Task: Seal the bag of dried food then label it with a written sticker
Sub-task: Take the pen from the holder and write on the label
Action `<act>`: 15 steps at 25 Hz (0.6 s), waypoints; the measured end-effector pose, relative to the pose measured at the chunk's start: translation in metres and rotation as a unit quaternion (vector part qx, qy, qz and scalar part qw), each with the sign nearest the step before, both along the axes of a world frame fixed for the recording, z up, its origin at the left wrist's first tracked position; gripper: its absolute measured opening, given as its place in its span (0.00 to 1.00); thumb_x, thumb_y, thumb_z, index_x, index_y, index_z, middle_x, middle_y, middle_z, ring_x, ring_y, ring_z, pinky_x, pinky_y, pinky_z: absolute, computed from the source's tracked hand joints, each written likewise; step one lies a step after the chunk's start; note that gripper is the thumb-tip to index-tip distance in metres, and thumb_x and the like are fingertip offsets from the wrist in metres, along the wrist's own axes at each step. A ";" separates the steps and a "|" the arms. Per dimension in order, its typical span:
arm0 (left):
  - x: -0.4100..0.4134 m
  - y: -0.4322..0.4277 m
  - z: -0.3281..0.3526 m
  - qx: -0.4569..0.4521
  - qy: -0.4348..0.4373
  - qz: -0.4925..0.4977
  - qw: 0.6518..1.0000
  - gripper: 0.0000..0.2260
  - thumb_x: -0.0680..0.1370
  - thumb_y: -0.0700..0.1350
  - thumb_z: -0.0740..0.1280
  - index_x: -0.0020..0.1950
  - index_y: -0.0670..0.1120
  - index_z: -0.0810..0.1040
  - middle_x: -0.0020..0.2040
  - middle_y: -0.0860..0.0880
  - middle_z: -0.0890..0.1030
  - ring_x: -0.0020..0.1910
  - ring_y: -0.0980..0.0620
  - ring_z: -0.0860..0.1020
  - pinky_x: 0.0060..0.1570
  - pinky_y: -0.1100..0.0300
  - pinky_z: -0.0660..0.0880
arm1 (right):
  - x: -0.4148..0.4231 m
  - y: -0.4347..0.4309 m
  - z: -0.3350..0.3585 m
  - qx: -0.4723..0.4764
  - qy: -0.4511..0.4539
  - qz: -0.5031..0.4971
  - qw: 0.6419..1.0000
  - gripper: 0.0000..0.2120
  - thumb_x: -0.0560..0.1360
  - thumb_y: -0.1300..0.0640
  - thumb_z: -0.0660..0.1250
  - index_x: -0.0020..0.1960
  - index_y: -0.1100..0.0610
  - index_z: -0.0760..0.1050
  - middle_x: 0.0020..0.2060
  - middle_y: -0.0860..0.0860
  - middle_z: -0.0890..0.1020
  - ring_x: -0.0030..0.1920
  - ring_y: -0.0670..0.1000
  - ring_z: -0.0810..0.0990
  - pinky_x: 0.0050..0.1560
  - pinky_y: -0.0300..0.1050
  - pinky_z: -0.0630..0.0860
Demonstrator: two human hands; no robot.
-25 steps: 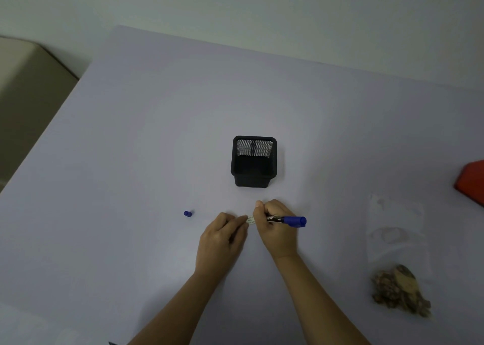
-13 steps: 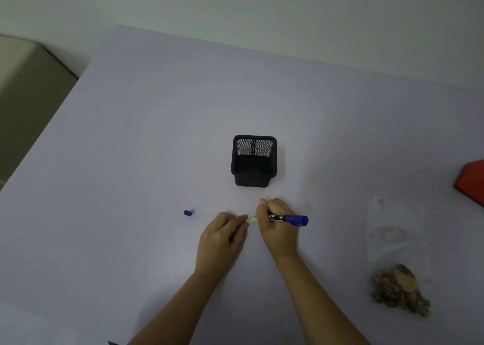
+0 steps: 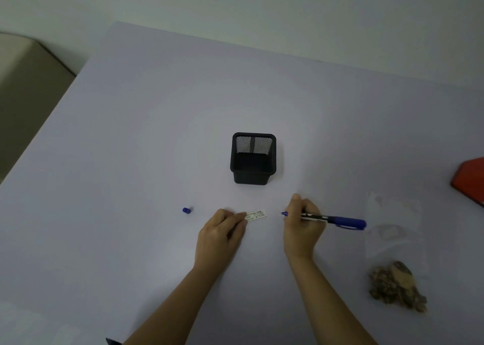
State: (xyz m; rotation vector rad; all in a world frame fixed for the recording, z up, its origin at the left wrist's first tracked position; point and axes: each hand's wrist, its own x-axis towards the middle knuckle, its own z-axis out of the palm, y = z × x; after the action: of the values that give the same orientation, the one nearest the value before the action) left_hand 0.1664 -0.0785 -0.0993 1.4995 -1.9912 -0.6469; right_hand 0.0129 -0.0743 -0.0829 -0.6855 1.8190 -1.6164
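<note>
A small white sticker (image 3: pixel 256 215) with dark writing lies on the pale table (image 3: pixel 131 161). My left hand (image 3: pixel 220 236) presses its left end with its fingertips. My right hand (image 3: pixel 303 226) grips a blue marker pen (image 3: pixel 337 220), tip pointing left, a little to the right of the sticker and apart from it. A clear bag (image 3: pixel 392 240) lies at the right, with brown dried food (image 3: pixel 395 287) bunched in its near end. The blue pen cap (image 3: pixel 186 210) lies alone to the left of my left hand.
A black mesh pen holder (image 3: pixel 253 158) stands just beyond the hands, with nothing seen inside. A red object (image 3: pixel 470 179) pokes in at the right edge. The table's left edge runs diagonally past a beige surface (image 3: pixel 23 88).
My right hand has pulled the pen away to the right, uncovering the written sticker. My left hand has stayed on the sticker's left end.
</note>
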 end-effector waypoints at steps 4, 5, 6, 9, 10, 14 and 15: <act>0.001 0.001 0.001 0.005 0.002 0.000 1.000 0.13 0.75 0.49 0.65 0.52 0.44 0.83 0.39 0.51 0.78 0.32 0.58 0.72 0.32 0.69 0.70 | -0.014 0.017 0.017 0.020 -0.092 -0.009 0.995 0.19 0.78 0.59 0.61 0.28 0.57 0.68 0.20 0.46 0.73 0.22 0.42 0.69 0.25 0.33 0.70; 0.001 0.002 0.003 0.008 0.006 0.001 1.000 0.13 0.75 0.49 0.65 0.52 0.43 0.83 0.39 0.51 0.78 0.33 0.58 0.72 0.33 0.70 0.69 | -0.015 0.019 0.021 0.028 -0.116 -0.014 0.993 0.20 0.79 0.55 0.59 0.29 0.57 0.69 0.20 0.46 0.73 0.22 0.42 0.70 0.25 0.32 0.70; 0.001 0.002 0.005 0.009 0.014 0.002 1.000 0.13 0.75 0.49 0.65 0.53 0.43 0.83 0.39 0.51 0.78 0.34 0.58 0.72 0.34 0.71 0.69 | -0.016 0.019 0.027 0.032 -0.148 -0.018 0.988 0.21 0.78 0.50 0.57 0.29 0.57 0.70 0.21 0.46 0.74 0.22 0.43 0.70 0.25 0.33 0.70; 0.004 0.003 0.019 -0.004 0.059 0.020 0.998 0.14 0.75 0.47 0.65 0.54 0.40 0.82 0.42 0.50 0.76 0.36 0.58 0.71 0.37 0.75 0.67 | -0.018 0.020 0.041 0.036 -0.275 -0.016 0.961 0.27 0.75 0.40 0.51 0.26 0.55 0.73 0.22 0.47 0.76 0.23 0.44 0.73 0.25 0.34 0.72; 0.009 0.003 0.025 -0.015 0.059 0.048 0.997 0.13 0.75 0.46 0.65 0.55 0.40 0.81 0.45 0.48 0.76 0.37 0.58 0.70 0.38 0.75 0.68 | -0.018 0.021 0.045 0.046 -0.306 -0.011 0.951 0.28 0.76 0.40 0.49 0.28 0.56 0.73 0.23 0.48 0.77 0.24 0.44 0.74 0.26 0.34 0.74; 0.040 -0.005 0.048 0.029 -0.071 0.198 0.977 0.16 0.76 0.43 0.68 0.64 0.46 0.75 0.61 0.42 0.69 0.44 0.53 0.71 0.40 0.60 0.73 | -0.014 0.028 0.064 0.124 -0.335 0.002 0.934 0.19 0.79 0.49 0.55 0.37 0.59 0.73 0.22 0.49 0.80 0.23 0.43 0.78 0.26 0.33 0.77; 0.047 -0.008 0.050 0.069 -0.113 0.191 0.973 0.18 0.76 0.44 0.68 0.66 0.48 0.73 0.65 0.40 0.67 0.45 0.50 0.73 0.42 0.57 0.75 | -0.013 0.031 0.070 0.131 -0.337 -0.002 0.932 0.17 0.79 0.50 0.57 0.38 0.59 0.73 0.22 0.49 0.80 0.22 0.43 0.78 0.26 0.32 0.77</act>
State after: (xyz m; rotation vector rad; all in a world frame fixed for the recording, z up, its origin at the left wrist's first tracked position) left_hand 0.2135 -0.0864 -0.0493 2.0498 -1.7668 -0.4743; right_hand -0.0002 -0.0432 -0.0131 0.0126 1.4673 -1.3426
